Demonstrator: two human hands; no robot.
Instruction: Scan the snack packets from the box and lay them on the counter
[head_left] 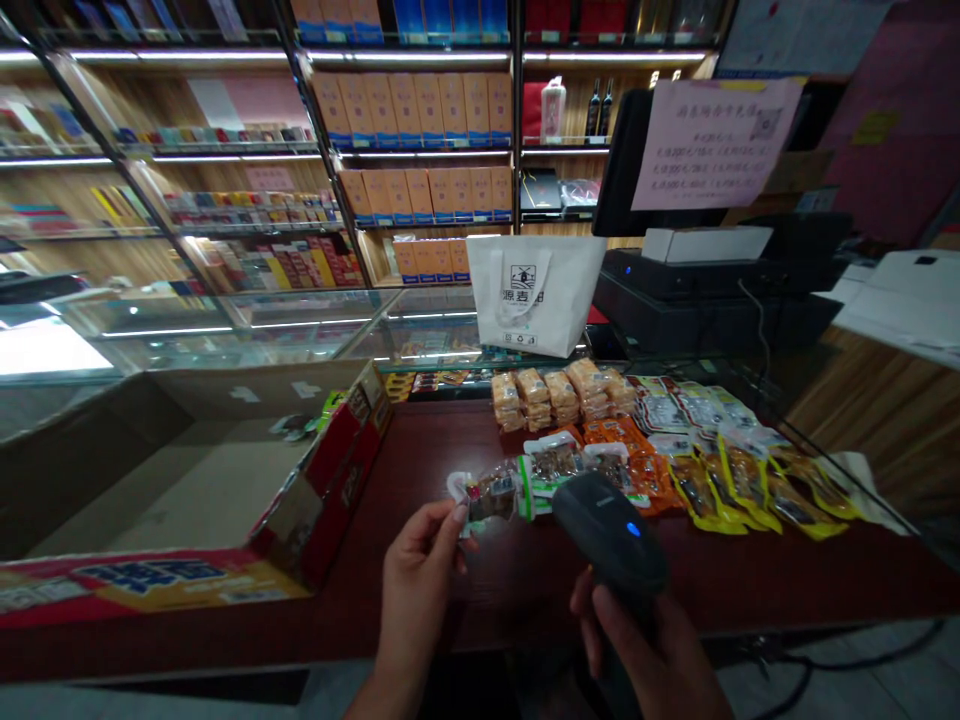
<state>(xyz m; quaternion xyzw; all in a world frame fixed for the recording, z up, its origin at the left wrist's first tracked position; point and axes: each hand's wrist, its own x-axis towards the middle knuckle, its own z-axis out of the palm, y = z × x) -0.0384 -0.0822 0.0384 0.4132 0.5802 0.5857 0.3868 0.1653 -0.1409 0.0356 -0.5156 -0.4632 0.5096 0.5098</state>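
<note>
Left of the gripping hands, an open carton (337, 500) sits on the dark red counter (420, 440), its right wall well apart from the left hand (420, 560). That hand pinches, thumb against forefinger, the near end of a small clear packet (491, 495), which lies out ahead of the fingertips; a light pinch at the very edge should leave its print uncovered. Just past the packet's far end are green-edged packets (555, 460); whether they touch it I cannot tell. To the right, the right hand (652, 645) is closed around the handle of a scanner (607, 525), its head near the packet. For a clean reading, the film is best drawn flat, tilted off glare, with the scanner's nose turned squarely to any code; none is legible here. Beyond the right hand's grip lie yellow-edged packets (739, 480).
</note>
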